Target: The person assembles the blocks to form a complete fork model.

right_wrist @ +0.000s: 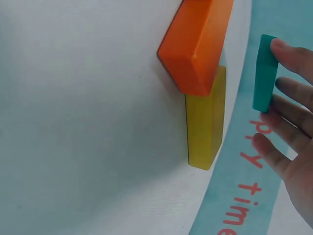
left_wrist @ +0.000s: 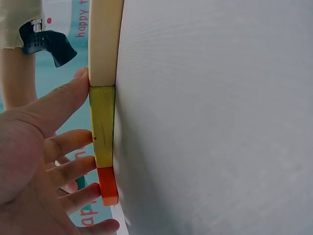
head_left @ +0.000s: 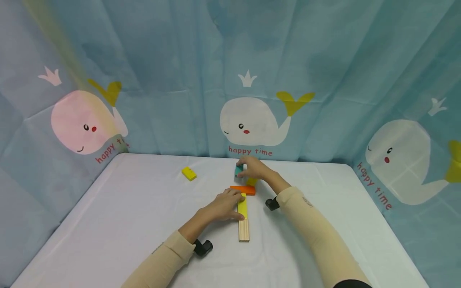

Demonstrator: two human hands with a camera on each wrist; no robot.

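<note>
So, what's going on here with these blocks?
A person's right hand holds a teal block. Their left hand touches a yellow block, lined up end to end with a wooden block, and an orange block sits crosswise at its far end. Beyond that is a second yellow block, and a third yellow block lies off to the left.

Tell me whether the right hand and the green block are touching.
Touching: the right wrist view shows fingertips of the right hand on the green block, with no gap between them.
</note>
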